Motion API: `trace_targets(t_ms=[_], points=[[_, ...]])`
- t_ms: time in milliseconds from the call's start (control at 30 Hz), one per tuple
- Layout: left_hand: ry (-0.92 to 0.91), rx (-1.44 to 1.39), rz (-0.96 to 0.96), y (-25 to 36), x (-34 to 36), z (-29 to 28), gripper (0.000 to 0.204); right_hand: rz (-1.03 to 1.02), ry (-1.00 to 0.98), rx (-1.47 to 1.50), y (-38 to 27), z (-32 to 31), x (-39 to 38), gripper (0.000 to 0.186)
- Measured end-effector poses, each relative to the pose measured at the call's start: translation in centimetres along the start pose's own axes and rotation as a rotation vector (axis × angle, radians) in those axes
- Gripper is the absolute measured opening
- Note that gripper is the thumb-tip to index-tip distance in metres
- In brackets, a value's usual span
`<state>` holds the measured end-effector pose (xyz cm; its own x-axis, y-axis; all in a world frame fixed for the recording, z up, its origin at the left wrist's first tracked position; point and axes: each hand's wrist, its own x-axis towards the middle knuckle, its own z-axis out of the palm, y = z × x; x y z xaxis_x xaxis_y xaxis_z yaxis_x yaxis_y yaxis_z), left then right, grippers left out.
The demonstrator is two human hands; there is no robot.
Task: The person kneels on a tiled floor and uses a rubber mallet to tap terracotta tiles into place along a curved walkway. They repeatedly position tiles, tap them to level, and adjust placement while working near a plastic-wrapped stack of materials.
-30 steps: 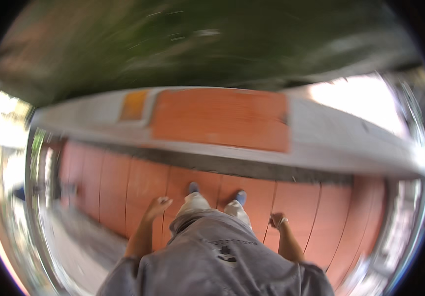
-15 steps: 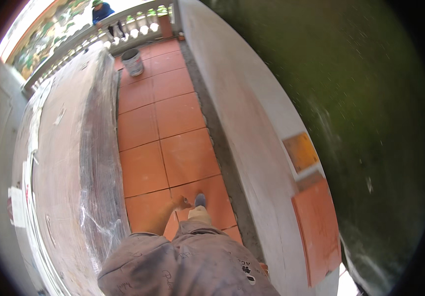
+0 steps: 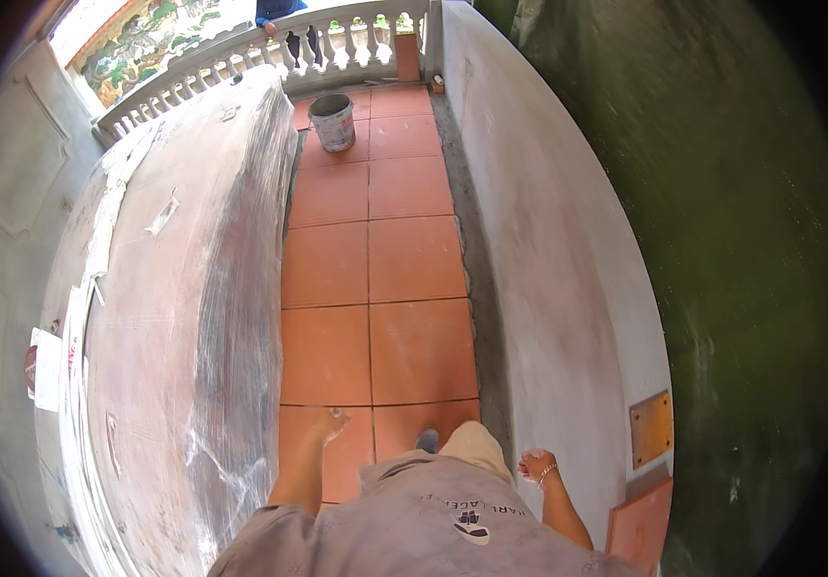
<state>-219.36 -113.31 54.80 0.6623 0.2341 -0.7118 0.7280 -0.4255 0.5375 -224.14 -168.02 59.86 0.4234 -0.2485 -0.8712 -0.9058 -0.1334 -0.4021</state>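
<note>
My left hand [image 3: 333,423] hangs low over the orange floor tiles [image 3: 418,258], clear of everything around it. Its fingers look loosely curled, and I see nothing in them. At my right side, my right hand [image 3: 537,465] is closed with fingers bent in, close to the low pale wall [image 3: 568,317]. A bracelet [image 3: 547,470] circles that wrist. No object shows in this hand either. Below, a grey-blue shoe tip [image 3: 427,440] and a beige trouser leg [image 3: 476,440] stand on the tiles.
A plastic-wrapped stack [image 3: 236,279] lines the left side. A grey bucket [image 3: 333,123] stands ahead, before a balustrade [image 3: 342,46] with a person in blue [image 3: 279,10] behind it. An orange tile [image 3: 640,527] and a yellowish plate [image 3: 651,430] are at the right wall.
My view has turned and straightened, so the walkway and bucket sit farther right in the picture. My right hand has come into sight beside the wall. The leaning tile shows lower down.
</note>
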Motion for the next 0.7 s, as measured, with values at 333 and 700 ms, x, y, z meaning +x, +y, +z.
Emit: trace_targets(t_ms=[333, 700], points=[[0.045, -0.019, -0.269, 0.2, 2.4, 1.4, 0.058, 0.115, -0.148, -0.372, -13.1, 1.9, 10.7, 0.030], [0.431, -0.154, -0.162, 20.9, 7.0, -9.2, 0.058, -0.099, -0.336, -0.454, -40.8, 6.7, 25.8, 0.025]])
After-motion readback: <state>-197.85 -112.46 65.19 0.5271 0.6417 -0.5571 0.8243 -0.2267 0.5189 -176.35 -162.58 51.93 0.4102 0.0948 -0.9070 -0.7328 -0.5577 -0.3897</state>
